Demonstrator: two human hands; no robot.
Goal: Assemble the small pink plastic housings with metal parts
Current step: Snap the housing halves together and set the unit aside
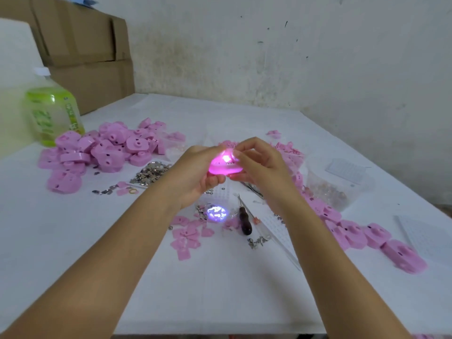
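The pink housing (225,165) is held up in the air over the middle of the counter (220,289), right between the two hands, and it glows with a bright light inside. The left hand (195,172) holds it from the left side and from under, with its fingers curled round it. The right hand (259,165) pinches its top right edge, next to the bright spot. The housing lies flat and wide from left to right, so I think the next small push will come from the right hand.
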